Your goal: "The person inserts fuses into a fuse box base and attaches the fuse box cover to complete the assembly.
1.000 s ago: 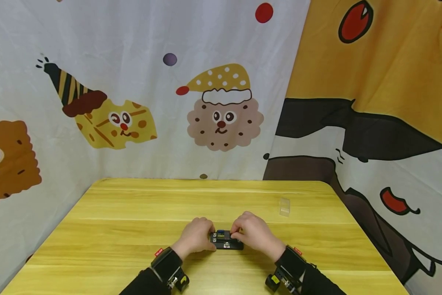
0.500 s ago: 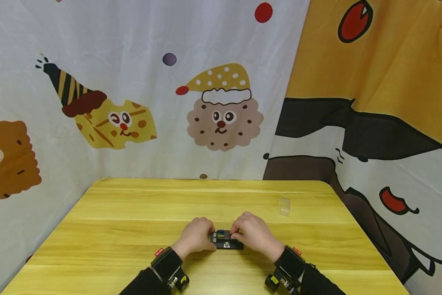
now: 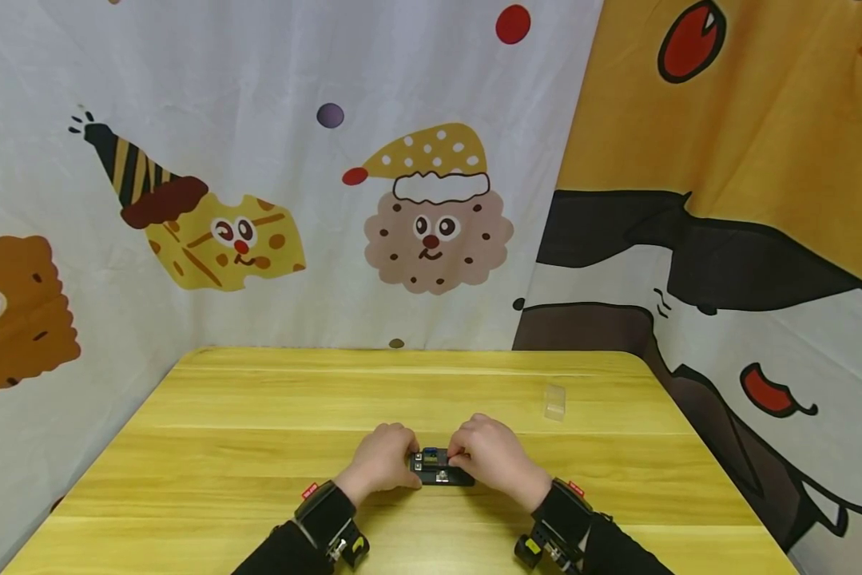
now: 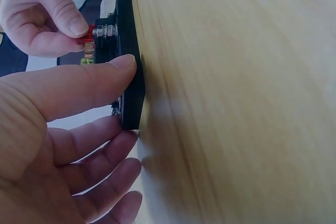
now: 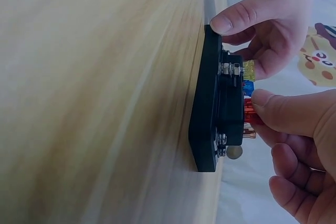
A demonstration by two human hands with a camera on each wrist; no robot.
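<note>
A black fuse block [image 3: 441, 478] lies flat on the wooden table between both hands, with metal screw studs along its side. My left hand [image 3: 382, 459] grips the block's left end, thumb [image 4: 100, 83] on the near edge. At its right part, my right hand [image 3: 494, 455] pinches a red blade fuse [image 5: 248, 109] from above, between thumb and index finger. The red fuse sits at the top of the block in the right wrist view. A yellow fuse [image 5: 249, 70], a blue fuse [image 5: 248, 87] and an orange-brown fuse [image 5: 249, 132] stand in the same row.
A small clear plastic case [image 3: 555, 402] lies on the table [image 3: 272, 399] beyond my right hand. Behind the table's far edge hangs a printed curtain [image 3: 258, 96] with cartoon figures. Each wrist wears a black camera strap.
My right hand and wrist have shifted very slightly left. My left hand and the fuse block have stayed in place.
</note>
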